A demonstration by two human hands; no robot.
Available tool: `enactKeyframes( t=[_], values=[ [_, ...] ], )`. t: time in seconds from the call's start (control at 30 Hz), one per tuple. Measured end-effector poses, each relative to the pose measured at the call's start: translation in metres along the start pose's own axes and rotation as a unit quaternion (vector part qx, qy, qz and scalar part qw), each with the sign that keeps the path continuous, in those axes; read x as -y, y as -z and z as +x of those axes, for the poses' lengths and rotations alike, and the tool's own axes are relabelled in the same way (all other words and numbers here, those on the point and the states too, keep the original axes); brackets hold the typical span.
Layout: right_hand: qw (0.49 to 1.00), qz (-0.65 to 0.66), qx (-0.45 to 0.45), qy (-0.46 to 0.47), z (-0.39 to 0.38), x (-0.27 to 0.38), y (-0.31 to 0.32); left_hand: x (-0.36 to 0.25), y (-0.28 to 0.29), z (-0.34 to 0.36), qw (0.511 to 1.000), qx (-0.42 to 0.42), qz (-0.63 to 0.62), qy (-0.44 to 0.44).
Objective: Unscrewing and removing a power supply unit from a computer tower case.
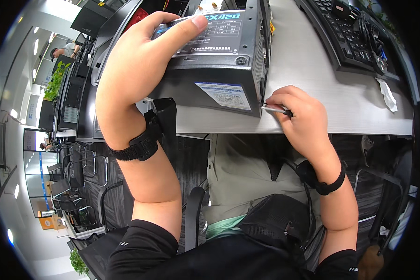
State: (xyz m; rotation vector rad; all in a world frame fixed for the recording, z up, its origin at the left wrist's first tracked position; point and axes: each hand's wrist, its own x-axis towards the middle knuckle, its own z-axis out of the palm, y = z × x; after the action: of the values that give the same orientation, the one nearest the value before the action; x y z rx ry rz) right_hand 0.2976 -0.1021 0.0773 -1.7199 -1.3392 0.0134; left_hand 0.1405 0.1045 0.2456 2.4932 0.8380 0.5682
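Observation:
A black power supply unit (214, 42) with a printed label sits in the near corner of an open dark computer case (186, 88), which lies on the table. My left hand (135, 60) is laid over the unit, thumb along its label and fingers curled over its far left side, their tips partly hidden. At the case's right side, low near the front corner, my right hand (301, 112) pinches a small screwdriver (276, 110) with a silver shaft and dark end. The shaft's tip points left, at the case's edge; whether it touches a screw cannot be made out.
The pale table (303, 60) has its front edge just before me. At the right stand a black keyboard (345, 42) with a bundle of dark cables (371, 37) on it, and a white paper strip (387, 94). Monitors (86, 21) line the left; a person (63, 50) is farther off.

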Motion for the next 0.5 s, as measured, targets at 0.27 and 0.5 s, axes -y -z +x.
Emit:
enactKeyframes(
  t=[0.27,0.5],
  values=[
    [1.0,-0.025,0.0,0.012,0.001,0.001,-0.001,-0.008,-0.001,-0.005,0.999,0.013,-0.006,0.036],
    [0.999,-0.043,-0.002,0.009,0.002,0.003,-0.003,-0.012,-0.001,-0.006,0.997,0.029,-0.06,0.033]
  ],
)
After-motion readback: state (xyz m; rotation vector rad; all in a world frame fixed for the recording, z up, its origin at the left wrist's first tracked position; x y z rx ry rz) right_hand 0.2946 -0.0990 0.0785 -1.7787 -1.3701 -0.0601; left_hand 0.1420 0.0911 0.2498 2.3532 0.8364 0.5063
